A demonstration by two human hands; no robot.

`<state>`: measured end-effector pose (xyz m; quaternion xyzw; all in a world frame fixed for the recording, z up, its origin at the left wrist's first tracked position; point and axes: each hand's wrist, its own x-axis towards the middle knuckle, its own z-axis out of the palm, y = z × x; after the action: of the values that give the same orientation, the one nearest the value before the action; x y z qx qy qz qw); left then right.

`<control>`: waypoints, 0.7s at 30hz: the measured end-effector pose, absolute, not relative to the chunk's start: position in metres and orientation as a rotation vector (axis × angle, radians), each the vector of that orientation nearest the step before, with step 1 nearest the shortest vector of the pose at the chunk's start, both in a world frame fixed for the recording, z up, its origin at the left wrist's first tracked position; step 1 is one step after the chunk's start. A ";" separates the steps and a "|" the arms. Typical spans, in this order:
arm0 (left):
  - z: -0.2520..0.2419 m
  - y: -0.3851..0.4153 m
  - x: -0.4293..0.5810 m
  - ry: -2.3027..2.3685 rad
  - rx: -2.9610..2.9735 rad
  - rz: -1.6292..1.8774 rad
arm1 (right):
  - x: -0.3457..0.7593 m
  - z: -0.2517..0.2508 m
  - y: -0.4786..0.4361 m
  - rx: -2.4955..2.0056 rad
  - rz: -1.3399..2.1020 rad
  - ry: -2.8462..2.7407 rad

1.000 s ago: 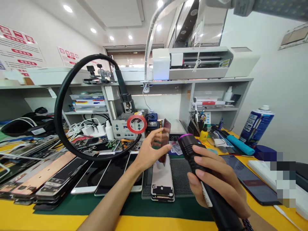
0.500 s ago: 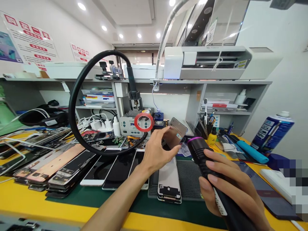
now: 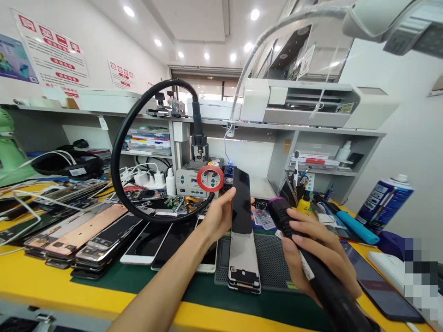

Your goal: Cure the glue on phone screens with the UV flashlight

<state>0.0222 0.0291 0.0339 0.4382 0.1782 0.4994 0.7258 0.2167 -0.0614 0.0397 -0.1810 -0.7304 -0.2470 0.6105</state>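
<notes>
Now the left hand holds the phone screen freshly turned, dark face viewable (right hand clasps a flashlight).

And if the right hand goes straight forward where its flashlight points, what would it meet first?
The right hand, flashlight leading, would probably reach the white-topped box at the back first. The line passes near the phone panel in the left hand; depth is unclear, so it may brush that.

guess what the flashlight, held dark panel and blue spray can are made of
Flashlight: matte black metal or plastic; the ribbed surface fits either. Dark panel: probably glossy glass, given faint reflections. Spray can: likely printed metal, from its shiny cylindrical body.
</notes>
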 end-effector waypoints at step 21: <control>0.031 0.029 0.014 0.201 0.674 0.967 | 0.142 0.057 -0.064 -0.407 -0.361 -1.662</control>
<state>0.0136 0.0286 0.0310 0.3172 0.0945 0.4553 0.8265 0.1425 -0.0638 0.0574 -0.1786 -0.7292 -0.1582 0.6414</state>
